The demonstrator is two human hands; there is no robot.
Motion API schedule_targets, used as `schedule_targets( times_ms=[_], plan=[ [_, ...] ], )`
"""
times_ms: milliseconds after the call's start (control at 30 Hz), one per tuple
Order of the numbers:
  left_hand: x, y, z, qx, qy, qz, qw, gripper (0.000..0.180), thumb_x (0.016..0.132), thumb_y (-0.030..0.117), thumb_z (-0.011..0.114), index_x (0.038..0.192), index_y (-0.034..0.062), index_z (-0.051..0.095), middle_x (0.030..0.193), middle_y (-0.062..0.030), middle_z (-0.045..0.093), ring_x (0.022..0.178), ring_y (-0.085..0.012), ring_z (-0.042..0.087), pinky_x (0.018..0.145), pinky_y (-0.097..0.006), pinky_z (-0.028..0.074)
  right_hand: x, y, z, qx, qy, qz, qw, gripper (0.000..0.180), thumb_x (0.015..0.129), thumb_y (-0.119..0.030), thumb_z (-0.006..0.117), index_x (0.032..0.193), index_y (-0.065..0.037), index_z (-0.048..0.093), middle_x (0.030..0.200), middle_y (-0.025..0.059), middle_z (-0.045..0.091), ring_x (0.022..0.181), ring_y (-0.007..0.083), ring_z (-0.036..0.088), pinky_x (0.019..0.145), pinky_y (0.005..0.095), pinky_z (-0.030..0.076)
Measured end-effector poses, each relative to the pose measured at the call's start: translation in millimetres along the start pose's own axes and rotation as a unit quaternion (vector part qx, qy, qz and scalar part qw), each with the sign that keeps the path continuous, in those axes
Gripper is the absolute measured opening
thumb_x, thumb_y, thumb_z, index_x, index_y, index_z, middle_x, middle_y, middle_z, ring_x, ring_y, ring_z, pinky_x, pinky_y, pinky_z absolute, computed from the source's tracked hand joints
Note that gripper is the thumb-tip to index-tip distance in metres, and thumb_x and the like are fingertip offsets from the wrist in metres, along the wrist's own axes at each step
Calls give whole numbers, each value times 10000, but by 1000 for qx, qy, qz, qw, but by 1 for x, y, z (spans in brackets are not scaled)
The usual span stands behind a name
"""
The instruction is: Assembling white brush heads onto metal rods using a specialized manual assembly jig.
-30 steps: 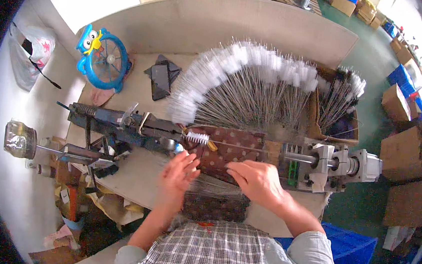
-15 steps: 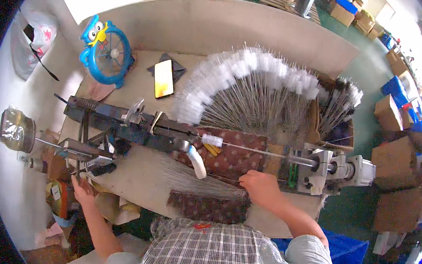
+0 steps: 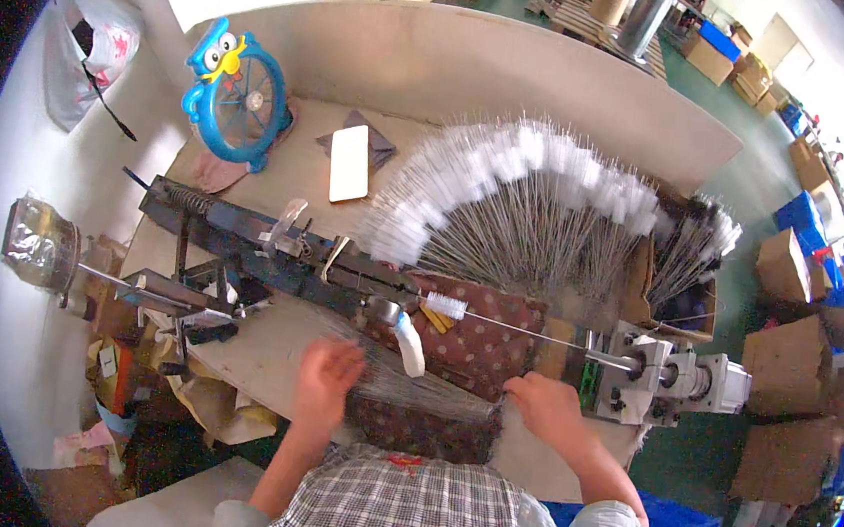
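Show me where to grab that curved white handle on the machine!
Probably around the lower part of the curved white handle, coming from the checked apron's side: its free end points that way, while its upper end meets a metal joint.

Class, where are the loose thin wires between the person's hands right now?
In the head view, the loose thin wires lie below centre, between the person's left hand and right hand, just below the curved white handle.

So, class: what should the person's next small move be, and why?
Probably the right hand should pinch one wire from the loose wires: it is close to their right end, while a white brush sits in line with the metal shaft.
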State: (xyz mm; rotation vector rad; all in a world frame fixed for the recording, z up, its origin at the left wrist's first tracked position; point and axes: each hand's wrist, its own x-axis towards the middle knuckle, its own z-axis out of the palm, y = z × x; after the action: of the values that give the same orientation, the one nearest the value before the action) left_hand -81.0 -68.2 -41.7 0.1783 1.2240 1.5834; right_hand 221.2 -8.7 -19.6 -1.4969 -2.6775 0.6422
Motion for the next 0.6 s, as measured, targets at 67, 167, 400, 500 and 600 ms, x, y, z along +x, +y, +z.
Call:
schedule_targets(
  times_ms=[67, 167, 400, 500, 600],
  plan=[
    [-3, -12, 37, 127, -101, 39, 986, 248, 886, 216, 524, 1059, 39, 514, 920, -82, 565, 927, -209, 586, 888, -327, 448, -3, 2, 0, 0, 1, -16, 1000, 177, 819, -180, 569, 983, -141, 621, 835, 78, 592, 781, 294, 610, 635, 415, 494],
    [-2, -27, 81, 159, -44, -58, 984, 215, 837, 233, 592, 952, 64, 526, 797, -39, 555, 797, -179, 588, 717, -303, 464, -5, -6, 1, 0, -15, -32, 999, 229, 800, -123, 550, 1026, -127, 587, 863, 101, 581, 791, 317, 612, 641, 422, 508],
    [-22, 79, 88, -304, -208, -315, 875, 388, 899, 454, 491, 883, 74, 568, 602, 12, 483, 458, -94, 405, 528, -277, 389, -7, -17, 0, -12, -9, 17, 1000, 220, 786, -83, 533, 1002, -42, 531, 880, 126, 554, 840, 305, 614, 645, 417, 533],
    [-46, 68, 69, -161, -183, -113, 963, 441, 919, 462, 437, 860, 48, 576, 619, -11, 520, 444, -115, 435, 564, -294, 428, -17, -35, -41, -93, 7, 25, 995, 189, 725, -24, 536, 909, -66, 540, 848, 129, 544, 840, 336, 574, 684, 423, 484],
    [-52, 64, 57, -54, -231, -204, 950, 418, 944, 405, 403, 841, 37, 572, 645, -36, 550, 468, -128, 476, 604, -318, 464, -29, -14, -75, -140, 82, -11, 987, 155, 691, 14, 533, 828, -57, 525, 835, 125, 531, 837, 328, 558, 688, 415, 473]
  ],
)
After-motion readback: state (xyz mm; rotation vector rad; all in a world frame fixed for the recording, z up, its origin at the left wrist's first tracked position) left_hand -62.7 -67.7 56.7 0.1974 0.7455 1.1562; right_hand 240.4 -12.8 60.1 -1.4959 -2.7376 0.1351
